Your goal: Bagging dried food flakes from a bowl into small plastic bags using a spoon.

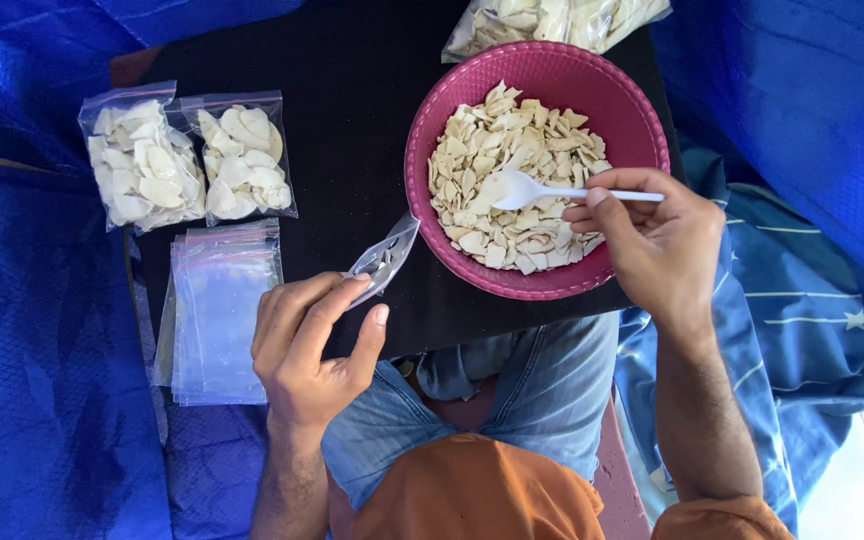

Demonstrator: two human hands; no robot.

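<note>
While sitting over a small black tabletop [342,110] ringed by blue cloth [32,380], scooping with the right hand [652,245]: fingers pressed together around the handle of a white plastic spoon [542,190], its bowl lying among the pale chips [512,170] heaped in a round pink bowl [432,150]. Pinching, with the left hand [312,340], a small clear zip bag [384,258] between thumb and forefinger — bag tilted, its mouth turned toward the pink bowl's near rim, just beside it, a few chips seeming to show inside, though hard telling how many. Lying at the tabletop's left end, side by side and touching, two filled zip bags [187,165] — each packed with the same pale chips. Resting just below them, partly over the table edge, a stack of empty clear bags [220,315]. Poking in at the top edge behind the pink bowl, a large clear bag [552,20] holding more chips.
</note>
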